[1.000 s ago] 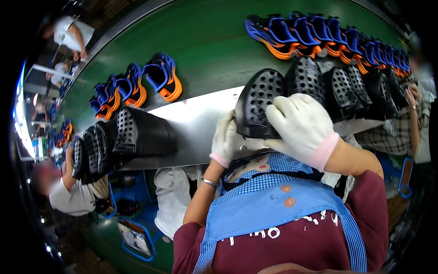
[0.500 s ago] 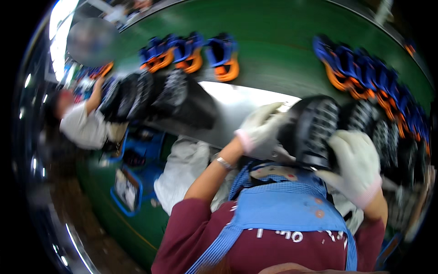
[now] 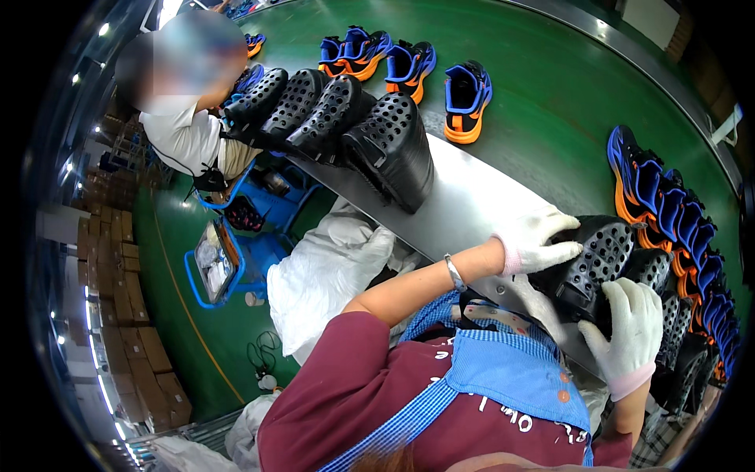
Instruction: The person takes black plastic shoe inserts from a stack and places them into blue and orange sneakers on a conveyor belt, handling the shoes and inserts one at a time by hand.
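Observation:
Black clogs (image 3: 604, 253) with round holes in their uppers stand close in front of me at the edge of a metal shelf. My left hand (image 3: 538, 242), in a white glove, grips their left side with its fingers reaching over the top. At the near right end, my gloved right hand (image 3: 629, 330) grips them between thumb and fingers. Its palm side is hidden. More perforated black clogs (image 3: 650, 269) stand directly to the right, partly behind that hand. To the left, another black stack (image 3: 393, 153) with perforated tops stands apart from both hands.
Blue and orange sneakers (image 3: 466, 102) stand on the green belt (image 3: 543, 102), with a long row (image 3: 668, 204) at right. The bare metal shelf (image 3: 472, 189) lies between the black stacks. A person (image 3: 177, 134) works at far left, near blue crates (image 3: 267, 263). White sacks (image 3: 330, 267) lie below.
The view has swung, so the shoes and belt appear lower and farther right. Both hands stay at the black clogs, and the left hand's fingers now reach over their left side.

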